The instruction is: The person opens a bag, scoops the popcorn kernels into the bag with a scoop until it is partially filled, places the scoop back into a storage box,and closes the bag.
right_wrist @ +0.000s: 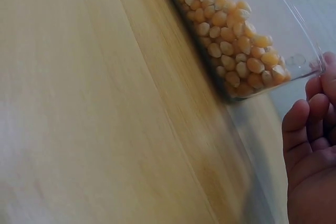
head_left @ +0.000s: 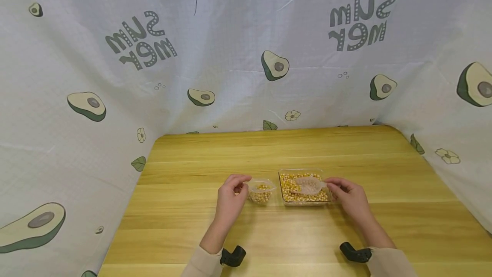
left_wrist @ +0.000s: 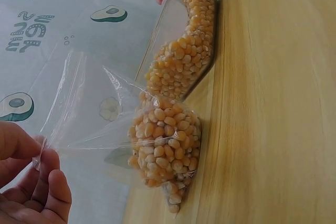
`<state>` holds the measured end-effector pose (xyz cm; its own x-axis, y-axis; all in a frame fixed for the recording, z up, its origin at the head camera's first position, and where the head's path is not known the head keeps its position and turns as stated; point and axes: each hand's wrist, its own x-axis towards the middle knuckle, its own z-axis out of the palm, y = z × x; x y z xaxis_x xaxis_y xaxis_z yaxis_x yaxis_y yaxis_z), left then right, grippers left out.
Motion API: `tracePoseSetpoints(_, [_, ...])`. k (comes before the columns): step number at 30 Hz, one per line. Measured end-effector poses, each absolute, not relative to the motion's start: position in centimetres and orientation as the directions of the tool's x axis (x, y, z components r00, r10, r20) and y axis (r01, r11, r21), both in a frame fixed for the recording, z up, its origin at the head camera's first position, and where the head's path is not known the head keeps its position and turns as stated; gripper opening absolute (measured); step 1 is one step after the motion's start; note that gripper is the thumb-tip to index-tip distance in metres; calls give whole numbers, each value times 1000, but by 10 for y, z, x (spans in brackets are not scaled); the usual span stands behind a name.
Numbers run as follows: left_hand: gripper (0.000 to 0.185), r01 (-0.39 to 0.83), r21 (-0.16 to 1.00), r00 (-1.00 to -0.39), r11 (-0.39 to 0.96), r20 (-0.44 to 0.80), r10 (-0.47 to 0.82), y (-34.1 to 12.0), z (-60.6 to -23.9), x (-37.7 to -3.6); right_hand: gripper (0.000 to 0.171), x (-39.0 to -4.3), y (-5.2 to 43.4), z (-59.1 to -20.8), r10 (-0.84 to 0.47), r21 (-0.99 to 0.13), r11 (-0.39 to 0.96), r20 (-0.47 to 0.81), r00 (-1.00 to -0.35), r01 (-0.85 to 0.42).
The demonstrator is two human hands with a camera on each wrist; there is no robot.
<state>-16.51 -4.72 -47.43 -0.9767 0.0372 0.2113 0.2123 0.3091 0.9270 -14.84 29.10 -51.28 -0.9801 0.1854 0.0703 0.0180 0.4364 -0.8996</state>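
My left hand (head_left: pixel 232 193) pinches the top edge of a clear plastic bag (left_wrist: pixel 79 114) between thumb and fingertips. Corn kernels (left_wrist: pixel 165 140) fill the bag's lower part, which rests on the table. To its right, a clear rectangular container (head_left: pixel 305 203) holds a layer of corn kernels (head_left: pixel 288 183). Over those kernels lies a translucent pinkish scoop (head_left: pixel 308 185), its handle pinched by my right hand (head_left: pixel 347 195). In the right wrist view, the fingers (right_wrist: pixel 296 121) are at the container's near corner; the scoop is out of sight there.
Everything stands on a wooden table (head_left: pixel 184 217). A white curtain (head_left: pixel 230 46) with avocado prints hangs behind the table and along both sides. Black wrist mounts (head_left: pixel 233 256) sit at both sleeves.
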Motion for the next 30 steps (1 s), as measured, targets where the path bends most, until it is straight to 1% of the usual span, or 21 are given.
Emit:
tracePoseSetpoints(8, [24, 200, 932, -979, 302, 198, 38, -47, -475, -165, 34, -148, 289, -518, 218, -956, 292, 26, -976, 40])
tracePoseSetpoints(18, [25, 197, 935, -980, 296, 193, 43, -47, -476, -166, 20, -148, 287, -521, 257, -981, 188, -6, -966, 56])
tracePoseSetpoints(25, [25, 199, 932, -980, 302, 195, 43, -47, -476, -165, 18, -146, 286, -522, 242, -993, 106, -18, -970, 45])
tracePoseSetpoints(30, [24, 198, 932, -980, 302, 195, 41, -47, -475, -165, 17, -145, 285, -522, 249, -993, 110, -22, -968, 51])
